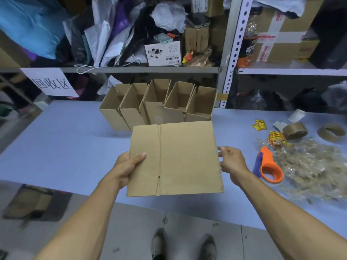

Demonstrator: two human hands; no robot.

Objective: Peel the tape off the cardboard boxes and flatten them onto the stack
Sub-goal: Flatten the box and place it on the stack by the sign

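Head view: a flattened cardboard box is held above the near edge of the blue table. Left hand grips its left edge, thumb on top. Right hand pinches its right edge. Behind the box stands a row of open cartons; right of it lie an orange tape dispenser and peeled tape

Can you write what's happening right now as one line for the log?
step: flattening | left hand: grips flat box left edge | right hand: at its right edge, grip unclear | open boxes: behind, on table
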